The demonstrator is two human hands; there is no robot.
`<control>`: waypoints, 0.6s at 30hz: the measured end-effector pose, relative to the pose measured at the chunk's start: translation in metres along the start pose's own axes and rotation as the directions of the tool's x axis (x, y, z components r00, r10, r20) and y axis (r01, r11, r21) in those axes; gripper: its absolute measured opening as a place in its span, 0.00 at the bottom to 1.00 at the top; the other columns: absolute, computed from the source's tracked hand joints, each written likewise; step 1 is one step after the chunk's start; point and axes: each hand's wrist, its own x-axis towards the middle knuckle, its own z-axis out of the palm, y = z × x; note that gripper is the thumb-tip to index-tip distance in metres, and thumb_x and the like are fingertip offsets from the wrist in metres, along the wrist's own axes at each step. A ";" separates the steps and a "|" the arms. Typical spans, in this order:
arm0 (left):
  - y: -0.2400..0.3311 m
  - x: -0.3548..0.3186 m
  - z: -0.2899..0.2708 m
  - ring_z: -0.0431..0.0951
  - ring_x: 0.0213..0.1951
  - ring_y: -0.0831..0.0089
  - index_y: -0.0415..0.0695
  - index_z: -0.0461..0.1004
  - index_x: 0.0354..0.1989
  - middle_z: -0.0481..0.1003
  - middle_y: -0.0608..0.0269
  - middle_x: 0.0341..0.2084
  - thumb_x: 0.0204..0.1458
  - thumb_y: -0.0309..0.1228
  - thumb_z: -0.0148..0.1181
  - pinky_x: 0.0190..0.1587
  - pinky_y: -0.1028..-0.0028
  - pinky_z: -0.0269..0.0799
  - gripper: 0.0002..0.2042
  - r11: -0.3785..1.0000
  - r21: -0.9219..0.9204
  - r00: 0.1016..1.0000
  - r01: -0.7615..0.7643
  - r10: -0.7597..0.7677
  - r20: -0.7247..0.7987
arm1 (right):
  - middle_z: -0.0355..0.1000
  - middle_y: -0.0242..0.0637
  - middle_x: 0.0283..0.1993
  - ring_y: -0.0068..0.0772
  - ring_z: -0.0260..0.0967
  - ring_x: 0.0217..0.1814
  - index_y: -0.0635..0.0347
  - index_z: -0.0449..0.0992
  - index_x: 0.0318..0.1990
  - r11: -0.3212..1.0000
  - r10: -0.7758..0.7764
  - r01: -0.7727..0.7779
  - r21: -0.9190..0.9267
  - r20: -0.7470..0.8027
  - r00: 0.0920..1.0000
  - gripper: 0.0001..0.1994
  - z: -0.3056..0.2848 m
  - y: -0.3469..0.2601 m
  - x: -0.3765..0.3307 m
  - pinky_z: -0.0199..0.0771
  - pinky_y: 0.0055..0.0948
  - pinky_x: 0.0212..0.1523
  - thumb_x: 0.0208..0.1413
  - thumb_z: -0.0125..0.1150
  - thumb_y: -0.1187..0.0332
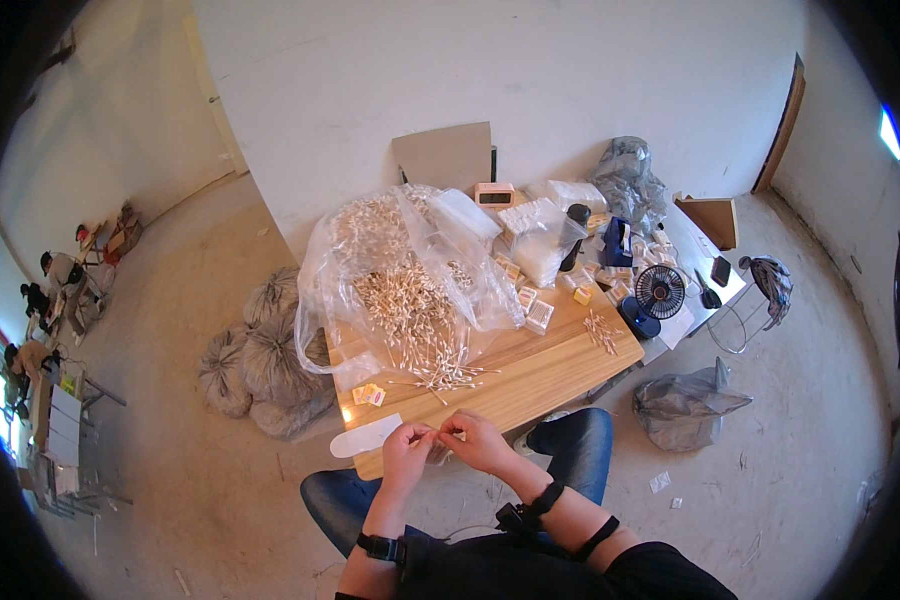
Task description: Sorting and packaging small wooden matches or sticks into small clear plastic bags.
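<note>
My left hand (406,453) and my right hand (476,441) meet at the table's near edge, fingertips pinched close together. Between and below them shows a small pale, see-through thing (437,454), perhaps thin plastic; my fingers hide most of it. Just left of my left hand lies a white card with a rounded end (366,437). Small yellow-and-white packets (369,394) sit behind that card. Beyond my hands, a heap of loose cotton swabs (410,305) spills from a large clear plastic bag (320,300) onto the wooden table (530,378).
More swabs (601,333) lie at the table's right end. A small black fan (659,292), a pink clock (494,195) and bagged white packs (542,240) stand behind. Full grey sacks (270,360) rest on the floor left, a grey bag (685,405) right. People work far left.
</note>
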 end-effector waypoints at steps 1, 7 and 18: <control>-0.003 0.001 -0.001 0.74 0.29 0.81 0.39 0.78 0.33 0.77 0.67 0.28 0.54 0.23 0.63 0.35 0.81 0.70 0.02 1.000 0.001 1.000 0.000 0.000 -0.003 | 0.73 0.42 0.33 0.41 0.73 0.37 0.63 0.76 0.34 1.000 -0.004 0.004 0.001 0.010 1.000 0.06 0.000 -0.001 0.001 0.72 0.34 0.39 0.52 0.65 0.70; 0.012 -0.001 -0.003 0.74 0.32 0.82 0.39 0.77 0.33 0.77 0.69 0.28 0.53 0.23 0.65 0.37 0.80 0.70 0.02 0.993 -0.119 0.999 -0.019 0.014 -0.041 | 0.73 0.43 0.33 0.43 0.72 0.37 0.64 0.76 0.34 0.998 -0.046 0.045 0.040 0.019 0.999 0.06 -0.007 0.009 0.004 0.72 0.35 0.39 0.52 0.64 0.71; 0.024 -0.001 -0.006 0.78 0.34 0.77 0.39 0.79 0.33 0.79 0.64 0.30 0.50 0.25 0.67 0.40 0.76 0.72 0.05 0.992 0.122 0.994 0.026 -0.038 0.100 | 0.72 0.43 0.30 0.44 0.72 0.35 0.64 0.76 0.31 0.995 -0.070 0.066 -0.080 -0.048 0.996 0.05 -0.008 0.013 -0.001 0.71 0.36 0.37 0.50 0.66 0.72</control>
